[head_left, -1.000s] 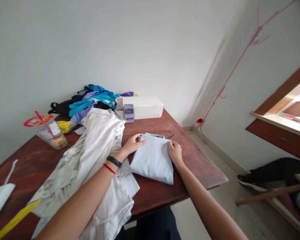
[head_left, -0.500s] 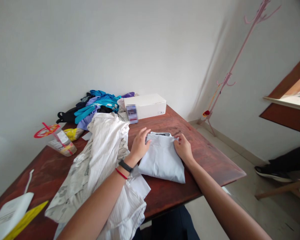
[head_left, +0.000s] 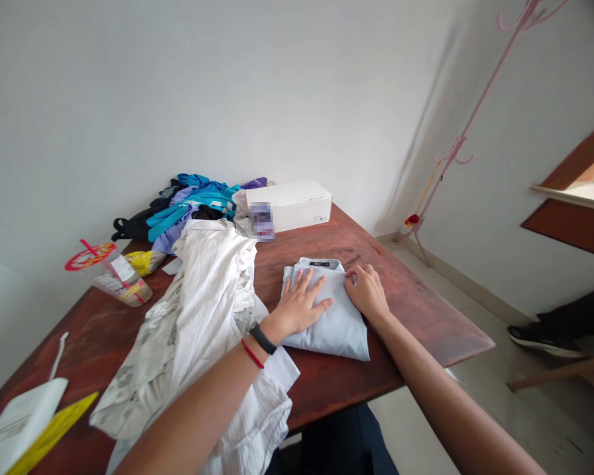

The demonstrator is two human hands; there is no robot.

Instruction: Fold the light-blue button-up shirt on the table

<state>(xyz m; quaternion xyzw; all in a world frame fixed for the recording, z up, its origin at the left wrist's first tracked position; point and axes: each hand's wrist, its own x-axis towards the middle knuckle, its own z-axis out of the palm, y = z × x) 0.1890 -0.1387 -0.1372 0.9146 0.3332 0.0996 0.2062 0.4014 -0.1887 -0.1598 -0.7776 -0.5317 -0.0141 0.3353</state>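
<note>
A folded light blue shirt (head_left: 339, 330) lies on the dark red wooden table (head_left: 426, 310), its collar and black label at the far edge. My left hand (head_left: 301, 303) rests flat on the shirt's left half, fingers spread. At the shirt's upper right edge, my right hand (head_left: 367, 288) has its fingers curled and pinches the fabric. Left of the folded shirt stretches a loose white striped garment (head_left: 208, 290), partly under my left forearm.
Behind are a white box (head_left: 292, 204) and a pile of blue, purple and black clothes (head_left: 193, 204). A plastic cup (head_left: 123, 284) leans at the left. A pink coat rack (head_left: 468, 125) stands right, near a person's black shoe (head_left: 544, 342).
My left hand has moved from the shirt's upper left corner onto its top, fingers now spread. My right hand stays at the right edge. The view has shifted slightly.
</note>
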